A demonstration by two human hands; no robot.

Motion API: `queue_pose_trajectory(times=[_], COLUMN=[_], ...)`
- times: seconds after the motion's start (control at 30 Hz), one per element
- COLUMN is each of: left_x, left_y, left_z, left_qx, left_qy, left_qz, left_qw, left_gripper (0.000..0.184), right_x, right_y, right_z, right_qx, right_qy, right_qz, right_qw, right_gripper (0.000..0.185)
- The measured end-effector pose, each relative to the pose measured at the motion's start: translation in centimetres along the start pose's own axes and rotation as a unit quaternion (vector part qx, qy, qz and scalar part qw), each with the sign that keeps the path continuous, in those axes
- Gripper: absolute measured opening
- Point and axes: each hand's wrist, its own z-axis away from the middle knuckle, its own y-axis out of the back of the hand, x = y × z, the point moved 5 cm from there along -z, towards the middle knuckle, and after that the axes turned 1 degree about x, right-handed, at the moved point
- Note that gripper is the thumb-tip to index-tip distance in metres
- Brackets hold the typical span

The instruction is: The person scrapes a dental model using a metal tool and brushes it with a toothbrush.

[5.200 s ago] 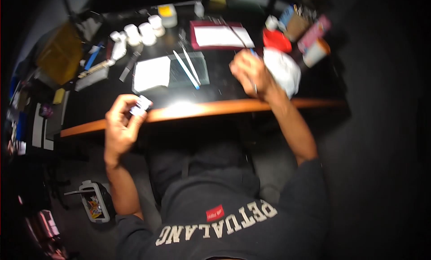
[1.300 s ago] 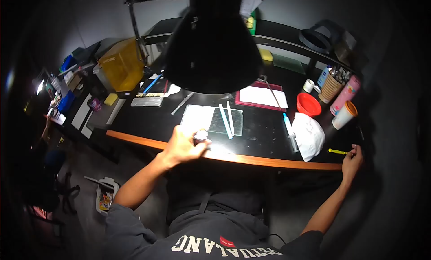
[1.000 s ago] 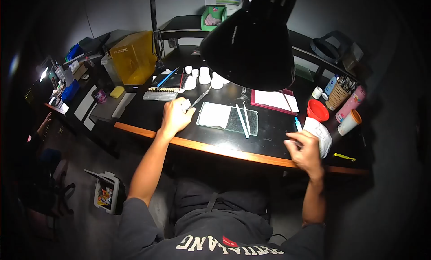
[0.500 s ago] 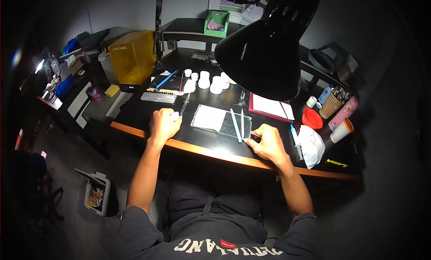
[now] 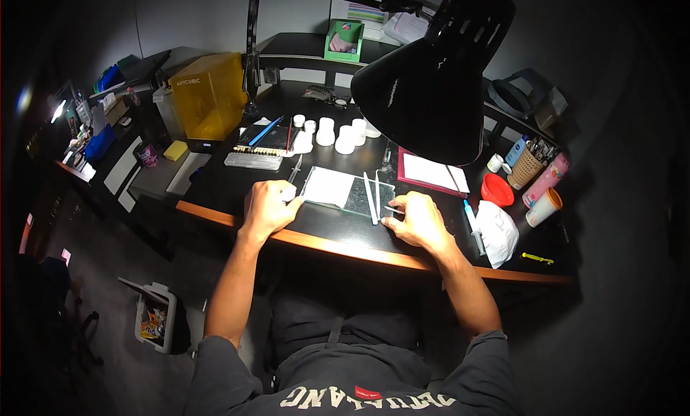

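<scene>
My left hand (image 5: 269,209) is closed at the table's front, beside the left corner of a glass slab (image 5: 353,203). A small white piece (image 5: 288,193) shows between its fingers; its kind is unclear. Just beyond lies a slim pointed metal tool (image 5: 296,169). White paper (image 5: 327,187) covers the slab's left half. Two thin sticks, one pale blue (image 5: 369,199) and one white (image 5: 378,195), lie across its right part. At the slab's right end, my right hand (image 5: 419,220) pinches a thin metal instrument (image 5: 393,210), mostly hidden by the fingers.
White jars (image 5: 325,132) stand behind the slab, near a shade box (image 5: 253,159). A black lamp (image 5: 424,93) hangs low over the table. On the right are a red bowl (image 5: 497,190), a syringe (image 5: 474,228), a crumpled white bag (image 5: 497,233) and an orange-lidded jar (image 5: 544,207).
My left hand has moved a little right, its thumb now stretched towards the slab. My right hand has shifted slightly left. The view has moved slightly.
</scene>
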Motion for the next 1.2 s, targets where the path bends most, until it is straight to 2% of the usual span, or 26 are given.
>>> queue_pose_trajectory(times=[0.03,0.13,0.4,0.47,0.53,0.63,0.67,0.7,0.73,0.77,0.8,0.83,0.87,0.93,1.0,1.07,1.17,1.2], left_x=[0.6,0.4,-0.5,-0.2,0.9,4.1,5.3,6.1,6.8,7.5,8.3,9.1,9.8,11.2,11.7,11.2,10.8,11.1], left_y=[-0.1,-1.3,-3.4,-3.1,-2.5,-1.9,-2.0,-3.0,-3.9,-5.0,-6.1,-7.1,-8.1,-9.0,-8.9,-9.0,-8.5,-8.1], left_z=[-0.3,-1.4,-4.7,-4.8,-4.2,-2.4,-1.5,-0.7,0.0,0.6,1.1,1.8,2.4,2.9,3.1,3.2,3.8,3.7], left_qx=[-0.056,-0.106,-0.121,-0.083,0.023,0.001,0.010,-0.008,-0.024,-0.062,-0.098,-0.104,-0.107,-0.134,-0.175,-0.183,-0.147,-0.134], left_qy=[0.029,0.037,0.033,0.040,-0.048,0.020,0.005,0.000,-0.005,-0.025,-0.047,0.014,-0.026,-0.050,-0.032,-0.024,-0.046,-0.060], left_qz=[-0.016,-0.062,-0.108,-0.086,-0.043,0.055,0.092,0.140,0.189,0.195,0.201,0.286,0.307,0.344,0.331,0.341,0.290,0.273], left_qw=[0.998,0.992,0.986,0.992,0.998,0.998,0.996,0.990,0.982,0.979,0.974,0.952,0.945,0.928,0.927,0.922,0.944,0.951], left_gripper=[0.019,0.017,0.018,0.018,0.021,0.034,0.035,0.032,0.028,0.023,0.018,0.013,0.017,0.020,0.019,0.018,0.019,0.019], right_x=[0.0,0.1,0.6,1.0,1.3,1.8,0.8,0.6,0.9,1.2,1.7,1.2,1.0,1.5,2.4,3.0,3.4,3.4], right_y=[0.1,0.0,-0.8,-1.2,-1.4,-0.1,1.8,3.3,3.9,4.5,5.2,5.9,5.5,3.9,2.4,0.5,0.0,0.1], right_z=[-0.3,-1.0,-4.8,-5.7,-5.3,-4.5,-3.9,-3.3,-2.3,-1.3,0.1,1.3,3.1,5.0,7.4,8.8,10.0,9.9], right_qx=[-0.024,-0.035,-0.023,-0.030,0.047,0.145,0.183,0.171,0.201,0.233,0.306,0.347,0.362,0.455,0.429,0.399,0.352,0.347], right_qy=[-0.007,-0.031,-0.018,-0.023,0.024,0.081,0.126,0.059,0.040,0.023,0.054,0.127,0.055,0.118,0.081,0.003,-0.007,0.024], right_qz=[0.004,-0.008,0.047,0.047,0.065,0.007,-0.009,-0.082,-0.130,-0.178,-0.202,-0.263,-0.284,-0.275,-0.248,-0.309,-0.337,-0.360], right_qw=[1.000,0.999,0.998,0.998,0.996,0.986,0.975,0.980,0.970,0.956,0.929,0.891,0.886,0.839,0.865,0.863,0.873,0.866], right_gripper=[0.050,0.051,0.041,0.039,0.037,0.034,0.030,0.027,0.024,0.023,0.024,0.028,0.051,0.074,0.090,0.107,0.112,0.105])
